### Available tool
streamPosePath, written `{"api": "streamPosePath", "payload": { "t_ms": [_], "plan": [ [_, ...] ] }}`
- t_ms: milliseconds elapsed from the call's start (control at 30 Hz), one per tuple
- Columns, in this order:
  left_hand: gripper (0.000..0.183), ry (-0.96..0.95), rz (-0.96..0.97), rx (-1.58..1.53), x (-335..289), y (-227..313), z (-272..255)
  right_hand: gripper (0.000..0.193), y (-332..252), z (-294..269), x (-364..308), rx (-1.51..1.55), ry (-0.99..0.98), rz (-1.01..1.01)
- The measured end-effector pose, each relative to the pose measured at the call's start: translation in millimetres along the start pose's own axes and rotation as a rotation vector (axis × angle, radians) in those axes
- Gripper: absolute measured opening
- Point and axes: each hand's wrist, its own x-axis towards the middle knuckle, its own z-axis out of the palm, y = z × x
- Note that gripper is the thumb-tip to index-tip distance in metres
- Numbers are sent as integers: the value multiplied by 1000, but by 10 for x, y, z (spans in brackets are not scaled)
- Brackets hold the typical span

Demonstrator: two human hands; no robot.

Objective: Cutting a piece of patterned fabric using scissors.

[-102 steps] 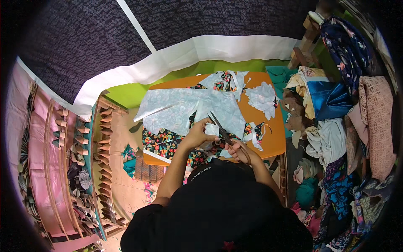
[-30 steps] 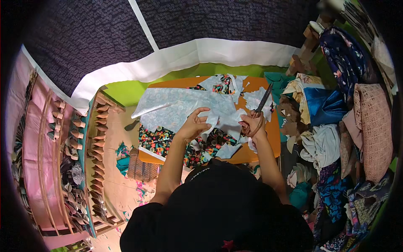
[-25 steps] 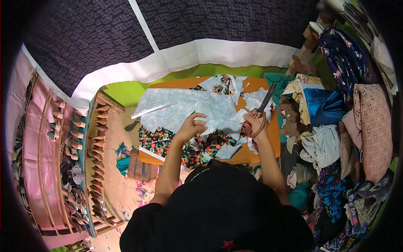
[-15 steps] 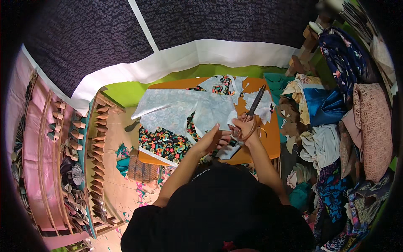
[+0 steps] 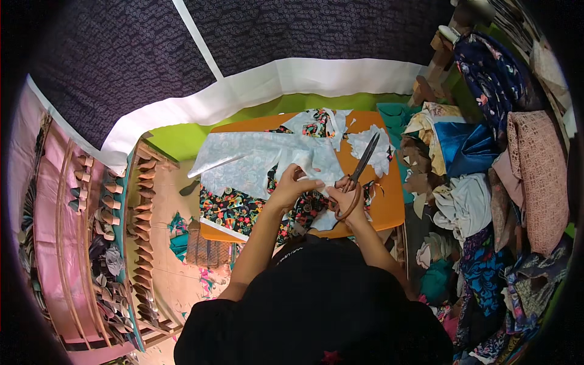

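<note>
On an orange table (image 5: 394,210) lies floral-print fabric (image 5: 228,213), black with bright figures, its pale reverse side turned up over much of it. My left hand (image 5: 291,190) is closed on a pale folded edge of this fabric, thumb pointing right; its fingertips are partly hidden. My right hand (image 5: 350,199) holds a pair of scissors (image 5: 364,159) with dark blades and brown handles. The blades point up and away to the right, together and off the fabric. The right fingertips also meet the fabric edge near my left thumb.
Cut pale scraps (image 5: 371,146) lie at the table's far right. Heaped cloth (image 5: 465,204) fills the right side, with a blue satin piece (image 5: 465,148). Racks of shoe lasts (image 5: 144,228) stand on the left. A dark patterned curtain (image 5: 316,30) hangs beyond the table.
My left hand has moved a little left and away, its spread fingers closing on the fabric edge. The right hand has come slightly nearer and left with the scissors. The fabric edge between them has shifted.
</note>
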Motion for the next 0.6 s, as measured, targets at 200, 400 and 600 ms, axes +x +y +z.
{"api": "streamPosePath", "payload": {
  "t_ms": [200, 400, 600],
  "plan": [
    [51, 24, 84, 48, 3, 42, -13, 21, -58, 58, -88, 193, -25, 213],
    [52, 190, 106, -90, 23, 101, -125, 34, 173, -234, -61, 222, -261, 334],
    [67, 269, 142, -77, 37, 134, -188, 87, 67, -262, -298, -108, -573, 311]
  ]
}}
